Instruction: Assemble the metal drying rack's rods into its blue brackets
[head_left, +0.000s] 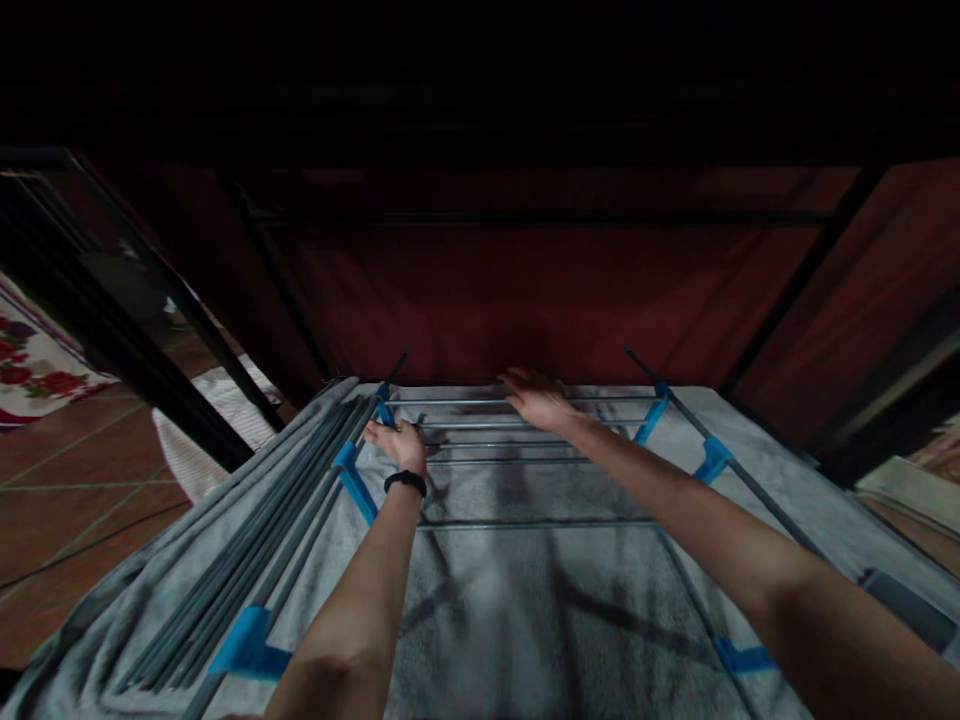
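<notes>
A clothes drying rack frame (525,525) of grey metal tubes with blue plastic joints lies partly assembled on a grey blanket. My left hand (396,443), with a black band at the wrist, is closed around the frame's far left corner, by a blue joint (385,408). My right hand (536,400) reaches over the far thin crossbars (487,462), its fingers stretched out and touching or just above the farthest one. Other blue joints sit along both side tubes, including a right joint (712,458) and a near left joint (249,645).
A bundle of loose grey tubes (247,540) lies left of the frame on the grey blanket (510,620). Dark red fabric (480,300) on a black frame stands behind. Tiled floor (82,480) and a white cloth (206,420) show at left. A dark flat object (911,610) rests at right.
</notes>
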